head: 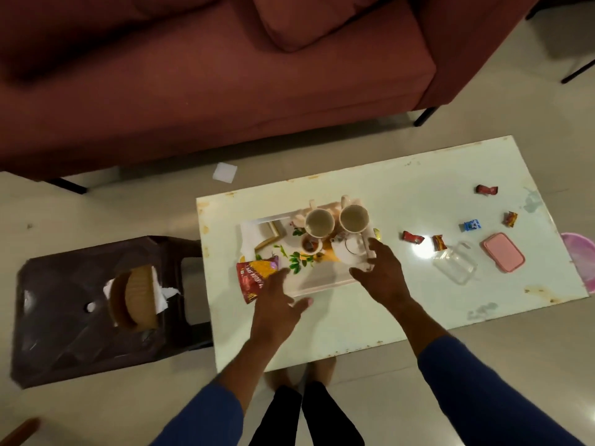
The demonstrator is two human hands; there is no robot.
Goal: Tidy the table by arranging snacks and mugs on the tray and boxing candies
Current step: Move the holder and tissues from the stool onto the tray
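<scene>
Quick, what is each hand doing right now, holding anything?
Left hand: open, fingers spread by the snack packet, holding nothing.
Right hand: open at the tray edge, holding nothing.

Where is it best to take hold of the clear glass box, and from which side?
Probably from above, fingers over the two long walls of the clear glass box. It lies open, lid off, apart from the pink lid, and its low smooth walls offer no handle.
</scene>
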